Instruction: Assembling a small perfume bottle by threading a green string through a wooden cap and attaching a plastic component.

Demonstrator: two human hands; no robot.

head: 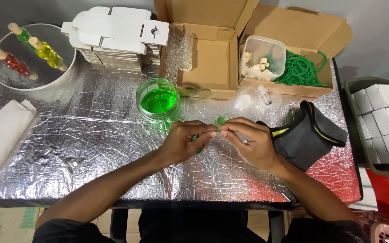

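- The small green piece (221, 120) sits between my two hands, above the middle of the bench (91, 148); it is translucent and bright green, and mostly covered by my fingers, so I cannot tell its full shape.
- My left hand (187, 141) and my right hand (248, 141) are together, fingertips pinched on this green piece from both sides.
- As I judge it, the work is in its middle: three finished beaded sticks, one green, one yellow and one red, lie on the round tray (66, 74) at the far left corner, and the piece in my hands is not finished yet.
- Much seems left: the stack of flat white boxes (113, 38) at the far edge is not folded, and the green cord (300, 69) lies in the open cardboard box (320, 36) at the far right.
- The jar of green liquid (158, 100) stands open just behind my left hand.
- A dark pouch (311, 135) lies beside my right hand, near the right edge.
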